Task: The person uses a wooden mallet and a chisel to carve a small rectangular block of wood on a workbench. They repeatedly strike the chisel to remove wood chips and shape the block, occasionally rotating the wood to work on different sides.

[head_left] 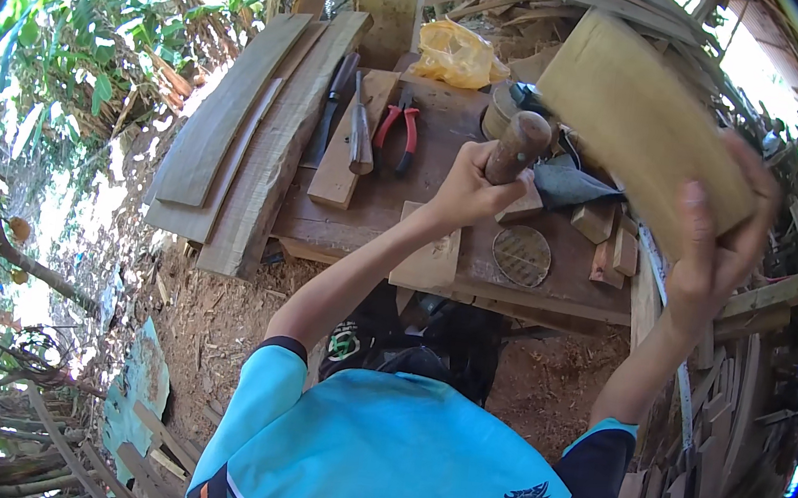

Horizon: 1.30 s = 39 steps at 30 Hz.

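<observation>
My left hand [485,185] grips an upright brown wooden rod [526,136] with a rounded end, over the workbench [298,228]. My right hand [719,246] holds a thick pale wooden board [627,103], raised at a slant over the bench's right side and slightly blurred. Left of my hands lie red-handled pliers [394,135], a chisel-like tool [359,146] on a wooden block [327,187], and another long tool [329,108]. Below my left hand are a flat piece [422,262] and an oval disc [521,256]. A grey cloth [569,182] sits between the hands.
Long planks [245,222] rest across the bench's left end. A yellow plastic bag [456,54], a round container [498,115] and small blocks [599,223] are on the bench. Stacked wood strips [720,453] flank the right side. Plants [88,37] grow at the left; shavings [214,317] cover the ground.
</observation>
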Available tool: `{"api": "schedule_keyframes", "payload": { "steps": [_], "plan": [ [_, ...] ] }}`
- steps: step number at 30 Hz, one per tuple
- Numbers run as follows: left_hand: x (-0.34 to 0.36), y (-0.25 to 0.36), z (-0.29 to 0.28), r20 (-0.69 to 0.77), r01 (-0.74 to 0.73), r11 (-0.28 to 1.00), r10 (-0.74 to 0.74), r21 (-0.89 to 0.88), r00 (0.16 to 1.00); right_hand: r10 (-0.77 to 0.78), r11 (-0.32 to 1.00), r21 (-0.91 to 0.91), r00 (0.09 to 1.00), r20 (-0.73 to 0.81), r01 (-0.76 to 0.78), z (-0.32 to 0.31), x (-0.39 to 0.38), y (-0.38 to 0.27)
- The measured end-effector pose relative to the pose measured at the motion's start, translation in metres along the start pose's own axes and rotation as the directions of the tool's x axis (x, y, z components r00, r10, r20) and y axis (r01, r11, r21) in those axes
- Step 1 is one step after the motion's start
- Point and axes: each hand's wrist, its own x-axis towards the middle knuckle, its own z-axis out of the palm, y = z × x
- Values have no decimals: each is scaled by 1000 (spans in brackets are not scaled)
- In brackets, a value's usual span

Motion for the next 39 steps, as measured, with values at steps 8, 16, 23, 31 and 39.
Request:
{"api": "schedule_keyframes", "payload": {
  "steps": [8, 16, 23, 31, 39],
  "plan": [
    [2, -7, 7, -32, 4, 998, -2, 69, 999, -196, 915, -347, 979, 62, 205, -12, 4, 3],
    [3, -10, 0, -146, -16, 997, 27, 76, 989, -56, 997, 37, 971, -230, 67, 21, 16, -5],
    [4, -11, 3, -82, 24, 997, -18, 74, 996, -121, 981, -169, 981, -154, 94, 11, 13, 10],
    [8, -13, 8, -85, -74, 986, 87, 150, 993, -8, 979, -195, 959, -282, -49, -25, 39, 9],
    [7, -19, -2, -85, 30, 976, -12, 214, 996, -149, 950, -256, 981, 123, 176, 17, 4, 23]
  ]
}}
